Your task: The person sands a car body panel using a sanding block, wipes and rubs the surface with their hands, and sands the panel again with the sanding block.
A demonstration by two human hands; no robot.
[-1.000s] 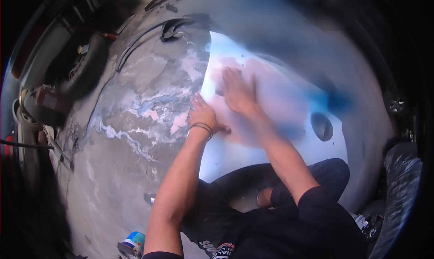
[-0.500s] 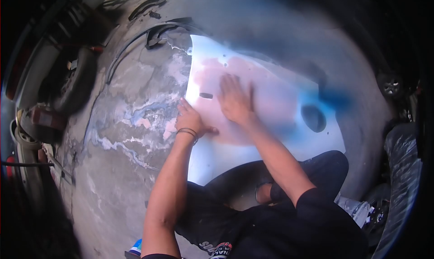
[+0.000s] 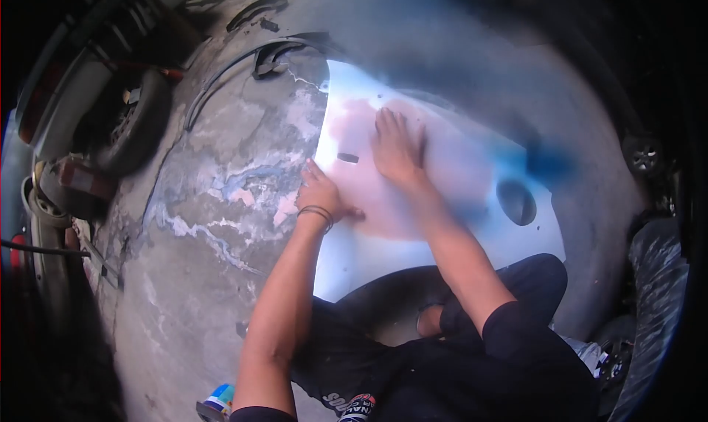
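Observation:
A white car body panel (image 3: 369,263) lies over the floor in front of my crossed legs. A pinkish, filler-like patch (image 3: 450,193) covers much of its middle. My right hand (image 3: 398,151) lies palm down on this patch, fingers stretched toward the far edge; whether anything thin is under the palm is hidden. At the panel's left edge rests my left hand (image 3: 322,190), its fingers along the edge and the thumb spread onto the pink area. Between the hands is a small dark slot (image 3: 348,158). A large oval hole (image 3: 516,202) shows at the right.
Stained concrete floor (image 3: 199,274) surrounds the panel. A curved dark trim strip (image 3: 214,83) lies beyond its left side. Wheels and a tyre (image 3: 136,120) stand at the left. A blue-and-white can (image 3: 219,400) is by my left elbow. Plastic-wrapped material (image 3: 656,289) is at the right.
My right hand has slid slightly toward the far edge over the pink patch. My left hand keeps its place at the panel's edge. The whole view has shifted a little.

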